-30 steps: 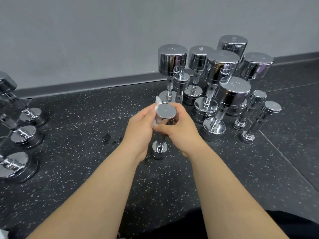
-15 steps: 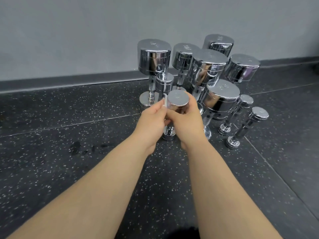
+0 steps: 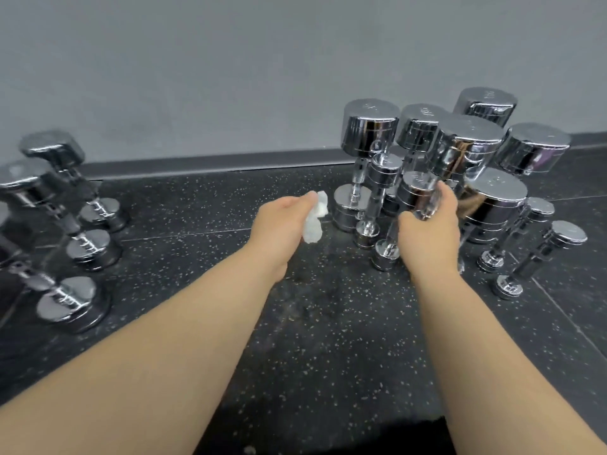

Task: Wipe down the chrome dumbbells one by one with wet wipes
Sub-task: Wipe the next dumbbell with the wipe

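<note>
A small chrome dumbbell stands upright at the front of a cluster of chrome dumbbells on the black speckled floor. My right hand grips its upper head and handle, its lower head on the floor. My left hand is off to the left, apart from the dumbbell, pinching a crumpled white wet wipe that hangs from its fingers.
A second group of chrome dumbbells stands upright at the left edge. Two thin small dumbbells lean at the far right. A grey wall and dark baseboard run behind. Bare floor lies between the two groups.
My left hand has come off the dumbbell and moved left with the wipe. The right hand alone holds the dumbbell now. The view has swung left, showing the left group again.
</note>
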A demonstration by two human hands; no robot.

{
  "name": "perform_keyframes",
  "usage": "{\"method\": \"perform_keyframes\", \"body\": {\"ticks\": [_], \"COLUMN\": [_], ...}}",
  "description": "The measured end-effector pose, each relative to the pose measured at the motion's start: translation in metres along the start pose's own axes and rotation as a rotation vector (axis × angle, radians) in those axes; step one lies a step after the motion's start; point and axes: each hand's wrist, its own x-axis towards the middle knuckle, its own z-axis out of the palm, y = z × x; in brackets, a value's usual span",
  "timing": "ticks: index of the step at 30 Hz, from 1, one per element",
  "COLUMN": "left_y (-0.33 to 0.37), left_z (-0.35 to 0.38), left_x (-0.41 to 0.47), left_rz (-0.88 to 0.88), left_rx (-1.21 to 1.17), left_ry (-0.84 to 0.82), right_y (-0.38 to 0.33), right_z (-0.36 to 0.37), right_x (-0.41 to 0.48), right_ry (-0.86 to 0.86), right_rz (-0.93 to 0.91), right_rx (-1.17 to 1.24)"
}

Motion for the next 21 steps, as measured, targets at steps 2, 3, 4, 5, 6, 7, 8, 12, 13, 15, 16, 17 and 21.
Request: {"method": "perform_keyframes", "body": {"ticks": [2, 3, 4, 5, 6, 7, 8, 12, 13, 15, 16, 17, 21], "left_y": [0.008, 0.011, 0.013, 0.013, 0.011, 0.007, 0.0, -0.017, -0.019, -0.021, -0.022, -0.023, -0.024], "left_z": [-0.043, -0.07, -0.092, -0.111, -0.134, -0.156, -0.18, -0.232, -0.244, -0.266, -0.277, -0.287, -0.323], "left_x": [-0.013, -0.023, -0.028, -0.033, -0.038, -0.045, -0.052, -0.071, -0.074, -0.076, -0.074, -0.073, -0.062], "left_rz": [0.005, -0.003, -0.016, -0.036, -0.054, -0.082, -0.11, -0.13, -0.127, -0.159, -0.186, -0.218, -0.292], "left_rx": [0.102, 0.134, 0.166, 0.177, 0.177, 0.15, 0.106, -0.055, -0.086, -0.185, -0.226, -0.247, -0.292], "left_ry": [0.024, 0.041, 0.069, 0.118, 0.192, 0.27, 0.347, 0.536, 0.589, 0.679, 0.721, 0.754, 0.782], "right_y": [-0.013, -0.02, -0.025, -0.031, -0.038, -0.044, -0.053, -0.089, -0.102, -0.13, -0.142, -0.152, -0.18], "right_z": [0.004, 0.012, 0.018, 0.025, 0.037, 0.05, 0.068, 0.131, 0.149, 0.183, 0.2, 0.215, 0.266], "right_x": [-0.019, -0.033, -0.045, -0.057, -0.073, -0.091, -0.11, -0.161, -0.173, -0.196, -0.206, -0.213, -0.231], "right_ry": [0.037, 0.005, -0.036, -0.085, -0.143, -0.212, -0.292, -0.608, -0.675, -0.793, -0.835, -0.864, -0.96], "right_rz": [-0.092, -0.119, -0.137, -0.148, -0.149, -0.147, -0.153, -0.153, -0.145, -0.118, -0.094, -0.061, 0.057], "right_rx": [-0.076, -0.097, -0.11, -0.113, -0.12, -0.135, -0.153, -0.16, -0.166, -0.152, -0.135, -0.122, -0.122]}}
